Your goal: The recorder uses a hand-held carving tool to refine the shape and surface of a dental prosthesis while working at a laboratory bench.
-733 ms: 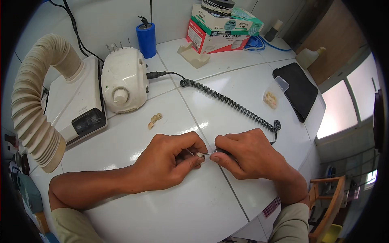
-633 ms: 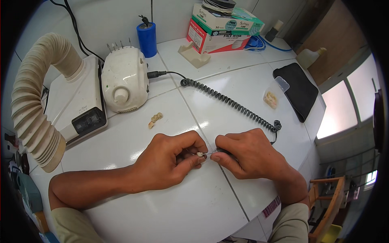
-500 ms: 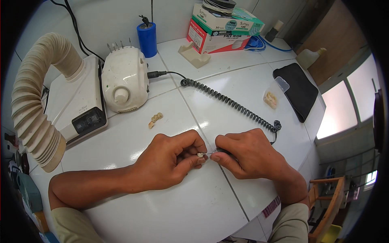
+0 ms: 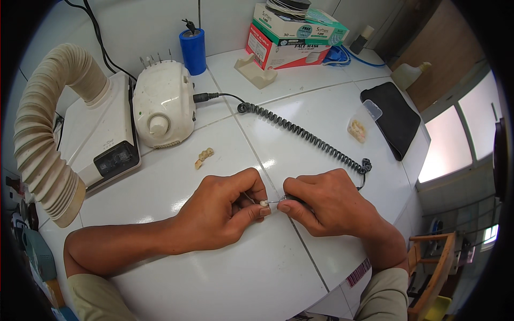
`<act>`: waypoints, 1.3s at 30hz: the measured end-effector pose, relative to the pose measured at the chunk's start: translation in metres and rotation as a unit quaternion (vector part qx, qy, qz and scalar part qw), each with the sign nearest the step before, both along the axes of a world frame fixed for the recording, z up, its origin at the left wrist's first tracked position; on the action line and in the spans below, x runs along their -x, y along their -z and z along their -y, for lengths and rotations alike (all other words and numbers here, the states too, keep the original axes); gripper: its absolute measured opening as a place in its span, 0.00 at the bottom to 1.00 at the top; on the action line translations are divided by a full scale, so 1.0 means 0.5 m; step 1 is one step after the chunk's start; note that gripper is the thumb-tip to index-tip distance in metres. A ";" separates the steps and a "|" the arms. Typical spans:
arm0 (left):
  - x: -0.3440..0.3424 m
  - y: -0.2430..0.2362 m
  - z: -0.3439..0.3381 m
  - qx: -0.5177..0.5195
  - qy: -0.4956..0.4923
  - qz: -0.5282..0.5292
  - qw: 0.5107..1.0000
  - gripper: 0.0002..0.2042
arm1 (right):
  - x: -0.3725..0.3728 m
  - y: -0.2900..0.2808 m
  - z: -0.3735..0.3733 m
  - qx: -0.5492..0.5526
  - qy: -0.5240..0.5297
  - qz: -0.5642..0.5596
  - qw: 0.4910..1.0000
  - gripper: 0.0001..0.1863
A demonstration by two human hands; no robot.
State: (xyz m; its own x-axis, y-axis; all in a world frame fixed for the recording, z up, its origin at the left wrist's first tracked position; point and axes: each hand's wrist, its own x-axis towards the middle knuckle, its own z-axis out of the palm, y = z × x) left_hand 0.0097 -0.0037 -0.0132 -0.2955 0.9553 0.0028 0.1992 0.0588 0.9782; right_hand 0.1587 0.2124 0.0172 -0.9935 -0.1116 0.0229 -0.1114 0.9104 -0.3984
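Between the thumb and fingers of my left hand [image 4: 227, 209] is a small off-white dental crown [image 4: 264, 203], largely covered by the fingertips. My right hand [image 4: 329, 206] is closed round a dark rotary handpiece [image 4: 293, 198], most of it hidden in the grip. Its thin metal bur [image 4: 273, 201] points left and meets the crown, or nearly so. A black coiled cord [image 4: 300, 130] runs from behind my right hand to a white control unit [image 4: 176, 101] with a round knob. Beyond my left hand lies a yellowish dental bridge [image 4: 204, 155] on the white tiled table [image 4: 214, 273].
At left stands a dust extractor [image 4: 80, 115] with a ribbed hose [image 4: 45, 160] arching over the table. Further back are a blue cylinder [image 4: 193, 52], a beige cradle [image 4: 255, 72] and stacked boxes [image 4: 289, 53]. A clear container [image 4: 357, 130] and black pouch [image 4: 392, 119] lie at right.
My left hand and the crown have shifted very slightly, with the fingers turned a little. My right hand stays nearly in place with the bur at the crown.
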 end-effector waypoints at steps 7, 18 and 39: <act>0.001 -0.004 0.000 0.008 0.004 -0.013 1.000 0.07 | 0.001 0.001 -0.002 0.003 -0.005 -0.003 1.000 0.22; 0.001 -0.004 0.000 0.011 0.005 -0.011 1.000 0.07 | 0.002 -0.005 0.001 -0.004 -0.006 0.013 1.000 0.21; 0.003 -0.007 0.000 0.021 0.004 -0.016 1.000 0.08 | 0.001 0.000 0.001 0.002 -0.003 -0.003 1.000 0.21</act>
